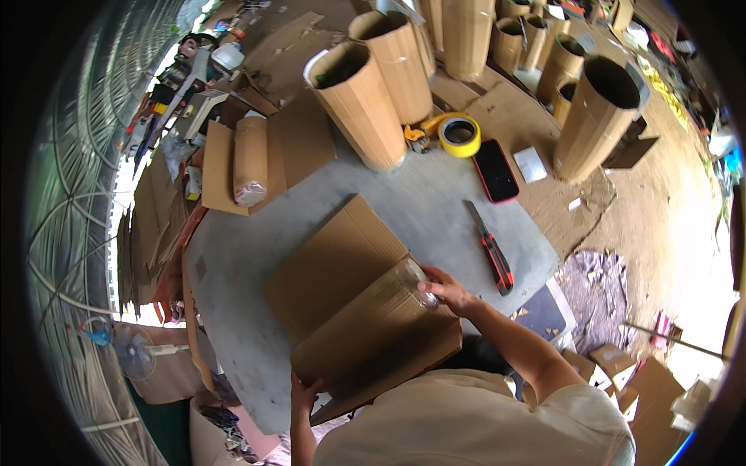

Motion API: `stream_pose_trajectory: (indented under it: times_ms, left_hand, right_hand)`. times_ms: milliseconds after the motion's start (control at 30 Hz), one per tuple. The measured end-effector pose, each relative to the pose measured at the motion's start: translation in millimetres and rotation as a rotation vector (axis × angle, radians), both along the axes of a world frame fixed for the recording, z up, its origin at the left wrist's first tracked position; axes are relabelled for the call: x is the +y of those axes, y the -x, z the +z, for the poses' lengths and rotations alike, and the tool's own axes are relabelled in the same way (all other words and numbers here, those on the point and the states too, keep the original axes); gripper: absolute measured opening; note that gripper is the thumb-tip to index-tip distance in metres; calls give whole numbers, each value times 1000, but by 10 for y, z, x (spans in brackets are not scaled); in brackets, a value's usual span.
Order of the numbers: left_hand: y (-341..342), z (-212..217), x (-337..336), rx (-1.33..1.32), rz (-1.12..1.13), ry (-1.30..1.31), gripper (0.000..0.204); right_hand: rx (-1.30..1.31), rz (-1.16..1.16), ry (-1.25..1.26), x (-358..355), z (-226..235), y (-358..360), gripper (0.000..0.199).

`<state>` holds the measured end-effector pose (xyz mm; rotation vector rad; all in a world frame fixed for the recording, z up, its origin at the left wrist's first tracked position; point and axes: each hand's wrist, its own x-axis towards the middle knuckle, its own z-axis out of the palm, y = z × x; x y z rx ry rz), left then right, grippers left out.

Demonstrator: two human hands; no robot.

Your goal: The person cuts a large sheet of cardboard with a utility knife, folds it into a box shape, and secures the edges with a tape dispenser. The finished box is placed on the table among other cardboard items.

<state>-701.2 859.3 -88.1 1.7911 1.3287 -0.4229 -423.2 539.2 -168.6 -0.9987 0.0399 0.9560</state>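
A cardboard roll (350, 320) lies slantwise on a flat cardboard sheet (334, 260), which spreads out on both sides of it. Clear plastic or tape covers the roll's upper right end (412, 279). My right hand (447, 290) is closed round that end, thumb and fingers on the clear covering. At the opposite, lower left end, my left hand (305, 391) grips the roll with the thumb over it; some of its fingers are hidden. The near flap of the sheet rises beside my body. A red and black utility knife (494, 256) lies right of my right hand, blade out.
The grey table (233, 311) carries a phone (496, 172), yellow tape (459, 135) and a tall cardboard tube (357, 109). Several more tubes stand behind. Another wrapped roll (250, 159) rests on cardboard at the far left. A small fan (134, 353) is left of the table.
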Motion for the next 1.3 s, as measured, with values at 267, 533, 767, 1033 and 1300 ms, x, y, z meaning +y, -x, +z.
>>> stream_pose_trajectory:
  times_ms: [267, 533, 767, 1033, 1300]
  left_hand:
    - [-274, 501, -402, 64, -347, -404, 100]
    - [-431, 628, -1229, -271, -1198, -702, 53]
    - [-533, 720, -1373, -234, -810, -381, 44]
    - [-771, 465, -1169, -351, -879, -870, 62]
    - [-801, 389, -1152, -321, -806, -633, 70]
  right_hand:
    - [64, 143, 142, -59, 206, -121, 92]
    - [-1356, 360, 617, 1293, 363, -1382, 73]
    - [-1646, 1069, 1108, 2440, -140, -1681, 123]
    - [-1776, 935, 1297, 2169, 372, -1530, 95]
    - [-1672, 826, 654, 888, 1273, -501, 41]
